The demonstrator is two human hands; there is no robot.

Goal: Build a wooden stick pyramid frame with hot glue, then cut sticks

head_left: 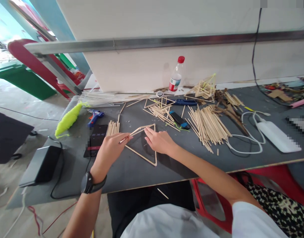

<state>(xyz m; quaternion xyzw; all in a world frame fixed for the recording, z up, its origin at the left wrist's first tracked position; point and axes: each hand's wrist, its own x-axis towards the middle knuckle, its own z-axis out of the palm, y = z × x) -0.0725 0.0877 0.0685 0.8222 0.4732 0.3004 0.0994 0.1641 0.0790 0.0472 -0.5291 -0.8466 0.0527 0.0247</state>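
Left hand pinches a stick between thumb and fingers, on the far side of a triangular stick frame. Right hand has its fingertips on that same side, close to the far corner; can't tell if it grips or only presses. Frame is on the table, right in front of the person, between and under the hands. Progress: near-right corner meets, far corner looks met too; left corner is behind the left hand, so can't tell if joined. Far side looks doubled or split, so probably not settled. Frame reads as partly made. Short sticks lie loose just beyond the left hand, beside a phone, glue gun behind it. Big loose stick pile to the right, plenty unused. Farther back, a stick structure already assembled, right of a bottle.
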